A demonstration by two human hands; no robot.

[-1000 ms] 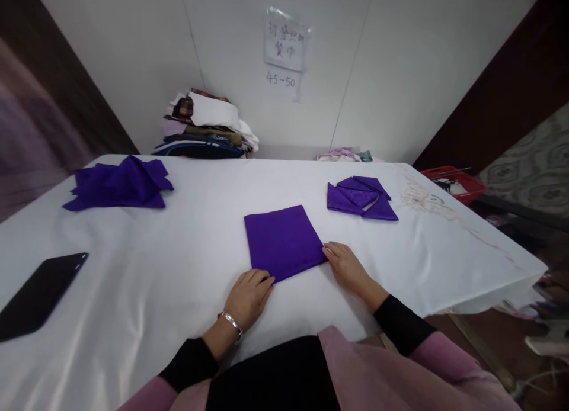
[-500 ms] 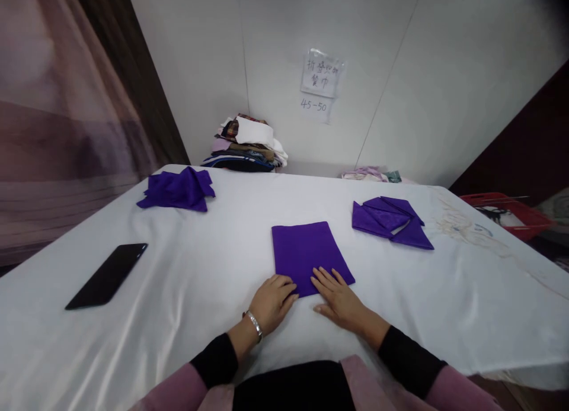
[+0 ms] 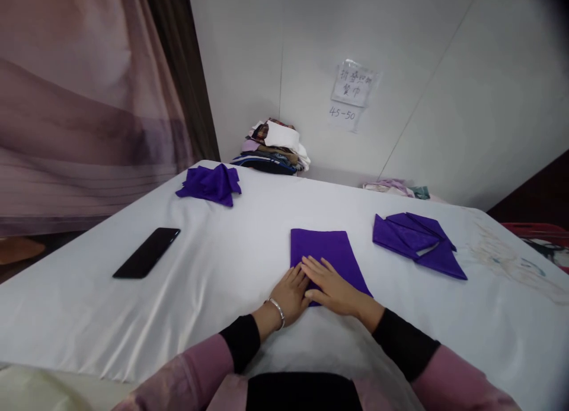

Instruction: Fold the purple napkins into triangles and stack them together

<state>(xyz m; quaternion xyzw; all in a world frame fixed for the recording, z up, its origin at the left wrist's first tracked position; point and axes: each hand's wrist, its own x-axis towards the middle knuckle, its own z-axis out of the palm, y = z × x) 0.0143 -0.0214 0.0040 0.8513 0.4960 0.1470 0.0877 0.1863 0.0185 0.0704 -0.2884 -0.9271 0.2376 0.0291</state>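
A purple napkin [image 3: 326,245], folded into a flat square, lies on the white tablecloth in front of me. On its near left corner rests my left hand [image 3: 291,295], fingers stretched out flat, a silver bracelet at the wrist. My right hand [image 3: 331,286] lies flat on the napkin too, its fingertips touching or just over those of my left hand. Neither hand grips anything. The napkin's near edge is partly hidden beneath the hands.
A folded purple napkin [image 3: 418,245] lies to the right, a crumpled purple cloth [image 3: 211,184] at the far left. Nearer on the left is a black phone [image 3: 147,254]. Stacked clothes [image 3: 275,147] stand behind the white-covered table [image 3: 249,239], below a paper sign [image 3: 353,85] on the wall.
My right hand has slid left across the napkin, up to my left hand. My left hand still lies at the near left corner. The whole view has shifted and tilted.
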